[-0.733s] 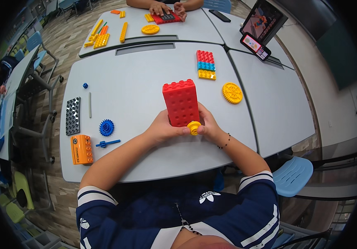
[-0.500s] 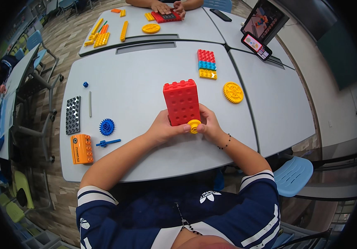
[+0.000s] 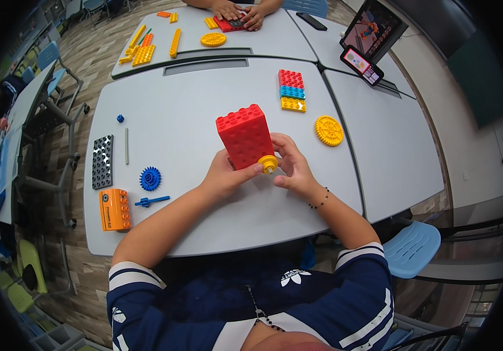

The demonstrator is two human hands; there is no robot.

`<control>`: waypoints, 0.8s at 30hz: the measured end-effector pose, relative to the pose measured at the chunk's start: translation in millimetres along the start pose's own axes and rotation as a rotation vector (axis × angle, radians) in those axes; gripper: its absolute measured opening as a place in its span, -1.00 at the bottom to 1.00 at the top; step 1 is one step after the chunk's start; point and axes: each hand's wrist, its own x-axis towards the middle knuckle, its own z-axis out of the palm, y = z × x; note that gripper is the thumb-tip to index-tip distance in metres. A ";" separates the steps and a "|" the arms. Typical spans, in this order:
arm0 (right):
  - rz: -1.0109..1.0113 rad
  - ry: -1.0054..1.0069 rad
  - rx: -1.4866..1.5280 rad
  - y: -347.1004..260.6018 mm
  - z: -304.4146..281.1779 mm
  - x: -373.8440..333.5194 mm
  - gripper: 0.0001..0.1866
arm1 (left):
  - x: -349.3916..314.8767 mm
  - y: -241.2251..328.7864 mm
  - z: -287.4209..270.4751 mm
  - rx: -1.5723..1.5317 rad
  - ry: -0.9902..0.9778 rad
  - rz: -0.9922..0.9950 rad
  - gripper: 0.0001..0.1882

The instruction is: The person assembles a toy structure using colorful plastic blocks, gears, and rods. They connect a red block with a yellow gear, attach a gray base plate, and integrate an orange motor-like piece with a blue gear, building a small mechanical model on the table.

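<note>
My left hand (image 3: 225,176) grips a large red studded building block (image 3: 244,140), raised over the table and tilted to the left. A small yellow pulley wheel (image 3: 267,163) sits at the block's lower right corner, with a short pale axle tip poking out of its middle. The left thumb rests against the block's lower edge by the wheel. My right hand (image 3: 298,175) is just right of the wheel, its thumb and forefinger spread apart. Some of its fingers are partly hidden behind the block, so light contact there cannot be ruled out.
On the left lie a black studded plate (image 3: 103,162), grey rod (image 3: 126,146), blue gear (image 3: 150,179), blue axle piece (image 3: 152,201) and orange battery-like block (image 3: 115,209). Rightward are stacked bricks (image 3: 292,91) and a yellow gear (image 3: 329,130). A co-worker's hands (image 3: 241,14) work opposite.
The red block has moved slightly left and tipped further over. My right thumb has come off the yellow wheel, and that hand has opened, baring the axle tip.
</note>
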 end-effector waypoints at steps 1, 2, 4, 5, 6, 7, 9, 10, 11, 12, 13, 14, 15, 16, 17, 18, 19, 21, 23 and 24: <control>0.019 0.000 -0.063 -2.1 -1.4 -0.7 -0.17 | 0.2 -0.1 -0.6 0.023 0.006 0.013 -0.49; 0.038 0.001 -0.127 -3.9 -2.4 -1.3 -0.20 | 0.6 -0.4 -1.0 0.043 0.009 0.040 -0.51; 0.017 -0.019 -0.132 -6.6 -3.2 -1.6 -0.24 | 0.3 -0.7 -1.7 0.103 0.015 0.071 -0.53; 0.007 -0.031 -0.132 -7.5 -3.9 -1.4 -0.27 | -0.3 -0.9 -1.7 0.142 0.020 0.075 -0.53; -0.012 -0.043 -0.136 -8.2 -4.7 -1.2 -0.27 | -0.6 -0.9 -1.9 0.182 0.026 0.074 -0.54; -0.030 -0.057 -0.136 -8.7 -5.8 -1.0 -0.28 | -0.4 -0.4 -2.3 0.209 0.009 0.105 -0.55; -0.064 -0.082 -0.139 -8.7 -7.6 -0.9 -0.29 | 0.0 1.0 -3.2 0.259 -0.017 0.148 -0.57; -0.081 -0.092 -0.142 -8.5 -8.2 -0.9 -0.28 | -0.4 1.9 -3.3 0.283 -0.025 0.159 -0.57; -0.106 -0.104 -0.140 -8.3 -8.6 -0.9 -0.28 | -1.2 2.7 -3.1 0.303 -0.030 0.164 -0.57; -0.115 -0.107 -0.139 -7.8 -8.3 -0.6 -0.28 | -1.9 3.2 -2.9 0.322 -0.035 0.169 -0.57; -0.133 -0.110 -0.136 -7.4 -7.8 -0.2 -0.27 | -2.3 3.9 -3.3 0.392 -0.044 0.186 -0.57; -0.175 -0.109 -0.125 -7.9 -8.5 -0.1 -0.27 | -2.0 4.2 -4.1 0.460 -0.059 0.205 -0.57; -0.131 -0.113 -0.197 -9.3 -10.4 -0.7 -0.27 | -1.5 3.8 -4.3 0.522 -0.074 0.239 -0.56; -0.108 -0.116 -0.257 -11.2 -13.8 -0.8 -0.27 | -0.4 2.7 -4.0 0.598 -0.062 0.274 -0.54; -0.082 -0.122 -0.321 -13.1 -18.0 -0.9 -0.28 | 0.4 1.2 -3.7 0.668 -0.048 0.323 -0.51; -0.121 -0.105 -0.431 -16.3 -27.1 0.1 -0.27 | 1.1 -0.4 -3.7 0.732 -0.033 0.381 -0.49; -0.156 -0.091 -0.545 -21.2 -42.2 2.9 -0.27 | 2.1 -2.1 -3.6 0.662 -0.047 0.387 -0.46; -0.137 0.039 -0.778 -28.6 -74.8 7.8 -0.26 | 3.7 -5.5 -3.0 0.513 -0.071 0.405 -0.39; -0.004 0.230 -1.116 -31.6 -101.5 2.4 -0.25 | 3.6 -6.9 -3.8 0.589 -0.120 0.506 -0.35; 0.117 0.309 -1.335 -31.4 -111.7 -2.9 -0.25 | 3.3 -7.0 -4.3 0.631 -0.141 0.549 -0.33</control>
